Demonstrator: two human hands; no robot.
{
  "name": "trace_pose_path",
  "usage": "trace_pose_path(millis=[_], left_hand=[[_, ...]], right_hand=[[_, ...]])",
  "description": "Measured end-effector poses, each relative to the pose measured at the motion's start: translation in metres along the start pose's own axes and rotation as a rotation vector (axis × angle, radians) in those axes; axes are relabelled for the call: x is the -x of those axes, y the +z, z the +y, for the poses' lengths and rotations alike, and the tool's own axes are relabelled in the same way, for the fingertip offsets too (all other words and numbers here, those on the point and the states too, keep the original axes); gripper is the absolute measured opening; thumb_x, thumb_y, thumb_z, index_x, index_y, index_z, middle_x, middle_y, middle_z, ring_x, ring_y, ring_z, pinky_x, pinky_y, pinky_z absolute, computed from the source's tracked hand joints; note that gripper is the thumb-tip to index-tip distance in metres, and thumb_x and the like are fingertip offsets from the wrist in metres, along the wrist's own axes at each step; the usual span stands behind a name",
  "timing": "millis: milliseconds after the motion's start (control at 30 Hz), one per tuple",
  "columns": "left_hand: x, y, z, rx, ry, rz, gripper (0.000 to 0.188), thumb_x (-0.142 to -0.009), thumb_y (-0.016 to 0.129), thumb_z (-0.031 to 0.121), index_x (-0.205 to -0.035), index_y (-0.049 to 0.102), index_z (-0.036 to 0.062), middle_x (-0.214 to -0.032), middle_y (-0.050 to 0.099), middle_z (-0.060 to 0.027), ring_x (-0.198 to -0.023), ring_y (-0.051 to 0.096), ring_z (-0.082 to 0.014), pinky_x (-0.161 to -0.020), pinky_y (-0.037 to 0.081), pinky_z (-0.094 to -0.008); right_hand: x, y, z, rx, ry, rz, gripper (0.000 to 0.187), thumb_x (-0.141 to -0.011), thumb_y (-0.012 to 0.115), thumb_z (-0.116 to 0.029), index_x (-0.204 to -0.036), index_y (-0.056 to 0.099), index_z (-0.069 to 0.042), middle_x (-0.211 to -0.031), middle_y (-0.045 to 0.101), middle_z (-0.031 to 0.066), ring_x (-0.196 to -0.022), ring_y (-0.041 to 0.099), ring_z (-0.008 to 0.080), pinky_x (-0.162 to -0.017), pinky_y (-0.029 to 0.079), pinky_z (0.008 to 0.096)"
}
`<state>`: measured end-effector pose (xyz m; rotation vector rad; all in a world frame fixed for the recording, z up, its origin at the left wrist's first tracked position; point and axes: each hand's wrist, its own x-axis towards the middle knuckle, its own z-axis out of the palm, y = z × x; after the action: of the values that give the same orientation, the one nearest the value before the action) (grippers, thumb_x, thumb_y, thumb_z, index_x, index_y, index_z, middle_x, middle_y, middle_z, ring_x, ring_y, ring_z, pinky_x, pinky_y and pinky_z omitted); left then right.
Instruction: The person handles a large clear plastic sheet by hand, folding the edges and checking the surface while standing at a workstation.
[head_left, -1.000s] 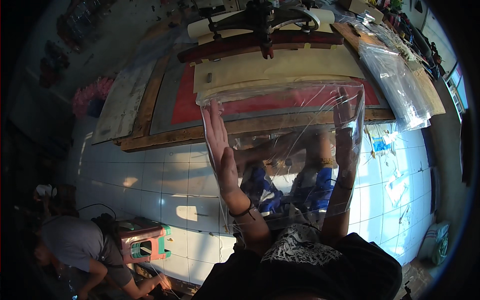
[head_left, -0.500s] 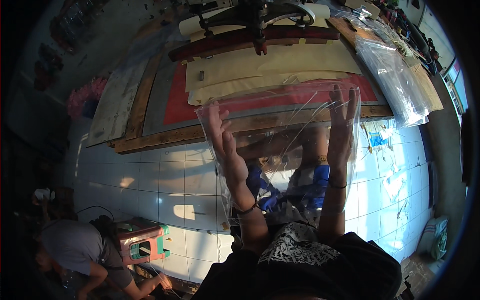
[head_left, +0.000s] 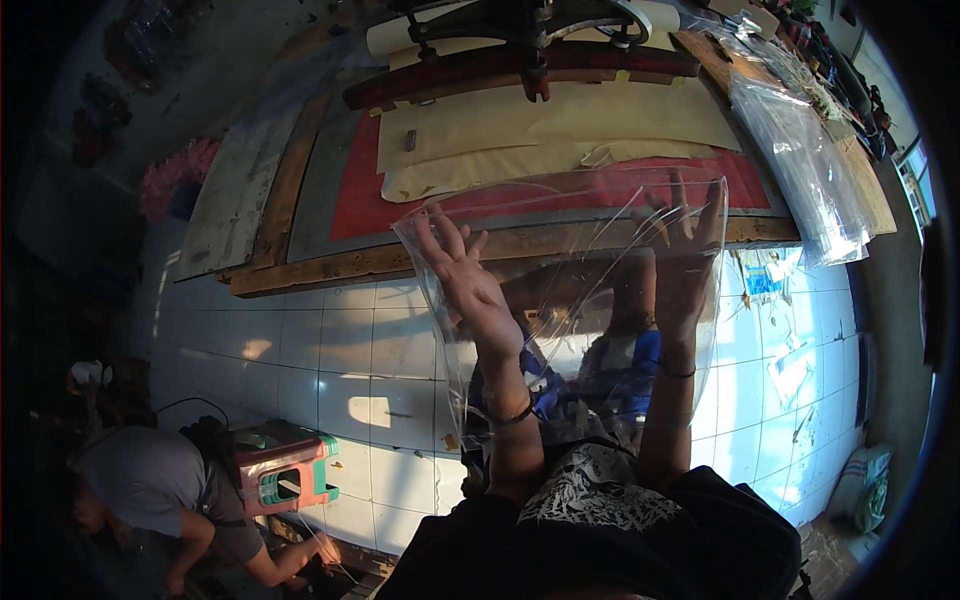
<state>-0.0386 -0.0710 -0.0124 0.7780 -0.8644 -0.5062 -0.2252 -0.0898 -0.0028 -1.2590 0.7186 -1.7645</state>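
Observation:
A large clear plastic sheet or bag [head_left: 580, 225], wrinkled and shiny, spreads in front of my body and reaches the near edge of the worktable. My left hand [head_left: 475, 290] shows through its left side, palm turned inward, fingers stretched and apart near the upper left corner. Along the right side my right hand [head_left: 688, 250] is also seen through the plastic, with its fingers spread toward the upper right corner. Whether the hands lie inside the plastic or only beneath it, I cannot tell. Neither hand is closed on anything.
The worktable [head_left: 345, 275] carries a red sheet [head_left: 355, 215] and tan paper [head_left: 560, 115] under a machine's dark red bar [head_left: 430, 90]. Clear plastic bags [head_left: 800, 170] lie at its right. A person [head_left: 160, 475] crouches lower left by a stool [head_left: 285, 470].
My left hand has turned and its fingers have spread wider. The right hand's fingers have fanned apart. The plastic stays over both hands. The crouching person's arm has shifted slightly.

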Motion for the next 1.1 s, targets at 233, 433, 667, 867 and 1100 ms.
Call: trace_pose_path(millis=[233, 433, 667, 867, 1100], left_hand=[[-0.004, 0.000, 0.000, 0.111, -0.041, 0.022, 0.066, -0.101, 0.021, 0.052, -0.146, 0.027, 0.0044, -0.153, 0.029, -0.0175, -0.121, 0.040, -0.0239, -0.103, 0.029, -0.0412], [-0.007, -0.003, 0.013, 0.203, -0.149, 0.044, 0.060, -0.101, 0.033, 0.045, -0.144, 0.030, 0.0027, -0.150, 0.034, -0.0186, -0.118, 0.043, -0.0219, -0.103, 0.031, -0.0395], [-0.008, -0.013, 0.028, -0.020, -0.174, -0.042, 0.058, -0.098, 0.043, 0.035, -0.142, 0.032, -0.0017, -0.142, 0.044, -0.0217, -0.118, 0.053, -0.0290, -0.101, 0.039, -0.0418], [-0.005, -0.010, 0.042, -0.063, -0.263, -0.040, 0.058, -0.097, 0.043, 0.033, -0.141, 0.032, -0.0033, -0.138, 0.048, -0.0243, -0.111, 0.058, -0.0300, -0.097, 0.042, -0.0401], [-0.008, -0.020, 0.037, -0.336, -0.329, -0.160, 0.054, -0.101, 0.042, 0.029, -0.146, 0.028, 0.0026, -0.109, 0.059, -0.0149, -0.091, 0.059, -0.0191, -0.086, 0.047, -0.0329]], right_hand=[[-0.001, 0.001, 0.003, -0.091, -0.001, -0.006, 0.098, -0.086, 0.038, -0.074, -0.154, -0.001, -0.015, -0.155, 0.021, 0.0194, -0.132, 0.040, 0.0353, -0.106, 0.037, 0.0481], [0.001, 0.001, 0.000, -0.069, -0.056, 0.014, 0.095, -0.088, 0.039, -0.071, -0.154, 0.001, -0.014, -0.155, 0.019, 0.0196, -0.137, 0.032, 0.0366, -0.105, 0.039, 0.0506], [-0.001, -0.004, -0.011, 0.050, -0.065, 0.032, 0.064, -0.102, 0.036, -0.034, -0.153, 0.004, -0.011, -0.152, 0.028, 0.0189, -0.134, 0.038, 0.0338, -0.101, 0.048, 0.0438], [0.000, -0.001, -0.014, -0.036, -0.020, 0.071, 0.057, -0.102, 0.029, -0.020, -0.153, 0.004, -0.011, -0.151, 0.030, 0.0162, -0.130, 0.044, 0.0319, -0.097, 0.052, 0.0366], [-0.003, -0.005, -0.012, 0.091, -0.013, 0.089, 0.056, -0.103, 0.028, -0.025, -0.152, 0.005, -0.011, -0.152, 0.029, 0.0156, -0.131, 0.043, 0.0324, -0.100, 0.049, 0.0392]])
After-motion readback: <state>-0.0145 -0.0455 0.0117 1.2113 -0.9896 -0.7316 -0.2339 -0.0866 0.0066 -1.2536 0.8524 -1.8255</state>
